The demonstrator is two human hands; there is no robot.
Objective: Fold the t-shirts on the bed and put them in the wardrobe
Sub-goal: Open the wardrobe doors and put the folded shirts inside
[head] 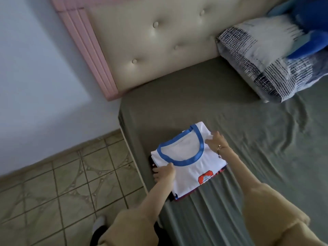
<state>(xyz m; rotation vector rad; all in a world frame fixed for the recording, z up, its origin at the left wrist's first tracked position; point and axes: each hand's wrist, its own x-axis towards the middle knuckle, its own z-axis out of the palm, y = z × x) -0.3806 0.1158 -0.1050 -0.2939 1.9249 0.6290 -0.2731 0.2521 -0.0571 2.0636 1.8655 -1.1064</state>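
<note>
A folded white t-shirt [188, 162] with a blue collar tops a small stack of darker folded garments [222, 170] near the bed's [248, 139] left edge, close to the headboard [159, 41]. The left hand [164, 172] curls its fingers round the stack's left side, thumb on top; the right hand [218, 143] rests on the far right corner, its fingers spread and fairly straight. To lift cleanly, both hands should probably slide under the lowest layer and squeeze inward, keeping the stack level. A patterned pillow [266, 68] lies well apart.
</note>
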